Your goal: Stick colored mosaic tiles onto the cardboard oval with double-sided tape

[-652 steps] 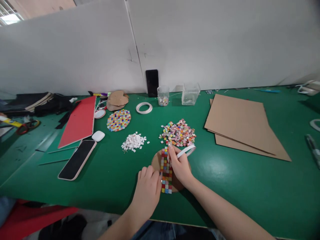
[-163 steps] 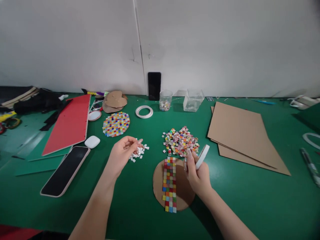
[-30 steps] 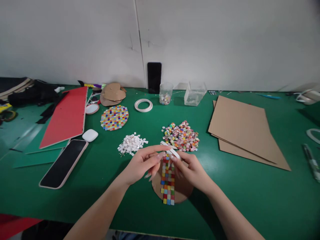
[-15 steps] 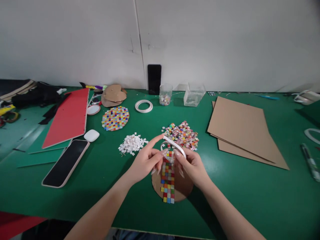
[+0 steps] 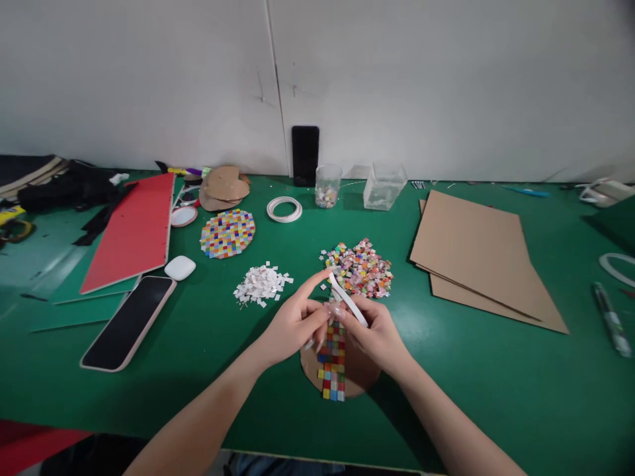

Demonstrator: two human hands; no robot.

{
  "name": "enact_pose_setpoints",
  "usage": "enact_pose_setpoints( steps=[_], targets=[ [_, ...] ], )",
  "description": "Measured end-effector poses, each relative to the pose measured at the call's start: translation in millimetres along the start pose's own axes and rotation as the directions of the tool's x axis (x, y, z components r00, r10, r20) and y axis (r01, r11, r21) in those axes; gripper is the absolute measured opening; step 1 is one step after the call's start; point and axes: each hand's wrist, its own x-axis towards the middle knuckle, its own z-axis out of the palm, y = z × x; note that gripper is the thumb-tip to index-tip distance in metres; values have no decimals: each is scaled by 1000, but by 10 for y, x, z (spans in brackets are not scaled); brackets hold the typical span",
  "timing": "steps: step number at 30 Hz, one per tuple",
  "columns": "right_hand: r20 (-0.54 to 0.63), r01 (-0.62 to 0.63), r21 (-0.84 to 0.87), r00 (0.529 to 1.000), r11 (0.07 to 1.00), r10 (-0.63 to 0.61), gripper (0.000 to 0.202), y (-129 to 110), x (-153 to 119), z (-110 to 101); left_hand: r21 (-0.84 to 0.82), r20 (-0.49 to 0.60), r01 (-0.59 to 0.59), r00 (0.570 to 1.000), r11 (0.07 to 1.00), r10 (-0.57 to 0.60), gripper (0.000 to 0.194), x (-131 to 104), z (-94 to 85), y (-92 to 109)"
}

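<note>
A roll of white tape [image 5: 348, 301] is held over the far end of a round cardboard piece [image 5: 311, 369]. My right hand [image 5: 380, 330] is closed on the roll. My left hand [image 5: 292, 324] reaches its index finger to the upper end of the tape, its thumb and other fingers pinched close against the right fingertips; what lies between them is partly hidden. Down the middle of the cardboard runs a strip of coloured mosaic tiles [image 5: 334, 370], its upper part covered by the hands. Just beyond the hands lies a pile of colourful tiles [image 5: 364, 268].
Left of the hands are a white tile pile [image 5: 260, 285], a tile-covered disc [image 5: 228, 233], a phone [image 5: 129, 324] and a red board [image 5: 131, 231]. At the back stand a clear cup [image 5: 328, 185] and a clear box [image 5: 384, 187]. Cardboard sheets [image 5: 471, 251] lie right.
The tape roll has turned so that its white band shows more edge-on and its ring opening is less visible. My fingertips have come together, and my left index finger has shifted slightly right.
</note>
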Motion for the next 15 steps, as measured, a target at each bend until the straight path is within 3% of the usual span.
enact_pose_setpoints(
  steps=[4,7,9,12,15],
  targets=[
    [13,-62,108,998,992,61,28,0,7,-26,-41,-74,-29,997,999,26,58,3,-74,78],
    [-73,-62,108,995,992,70,31,-12,30,-35,-67,-258,-109,962,992,88,55,13,-163,119],
    [-125,-19,47,992,999,24,31,-38,45,-14,-65,-404,-184,904,981,143,48,20,-232,120],
    [-122,65,-173,989,983,-86,25,-115,79,78,-22,-587,-309,774,951,237,36,18,-336,110],
    [-45,171,-472,975,865,-218,20,-205,183,237,33,-713,-409,630,912,308,31,0,-427,121]
  ],
)
